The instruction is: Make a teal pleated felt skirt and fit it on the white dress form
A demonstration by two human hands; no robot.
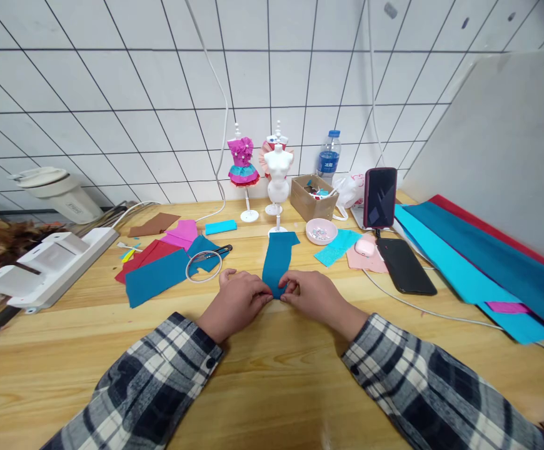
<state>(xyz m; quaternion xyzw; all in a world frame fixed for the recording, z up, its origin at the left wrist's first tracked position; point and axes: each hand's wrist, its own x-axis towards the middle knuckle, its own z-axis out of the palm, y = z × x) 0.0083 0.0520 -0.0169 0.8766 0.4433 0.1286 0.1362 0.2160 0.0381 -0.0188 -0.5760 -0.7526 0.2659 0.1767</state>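
A strip of teal crepe paper or fabric point(277, 259) lies lengthwise in front of me, its far end close to a bare white mini mannequin point(279, 165). My left hand point(242, 297) pinches the strip's near left corner between thumb and fingers. At the near right corner, my right hand point(312, 295) holds the same edge with its fingertips. Behind the bare mannequin stands another one, partly hidden, with peach ruffles point(264, 156). To its left is a mannequin in a magenta and turquoise dress point(242, 161).
Teal point(156, 277), red and pink scraps lie left, with scissors point(222, 251) and a white ring point(188, 270). A pink bowl of beads point(321, 232), cardboard box point(313, 203), upright phone point(379, 199) and black phone point(406, 265) stand or lie right. Large coloured sheets point(478, 262) extend along the right side.
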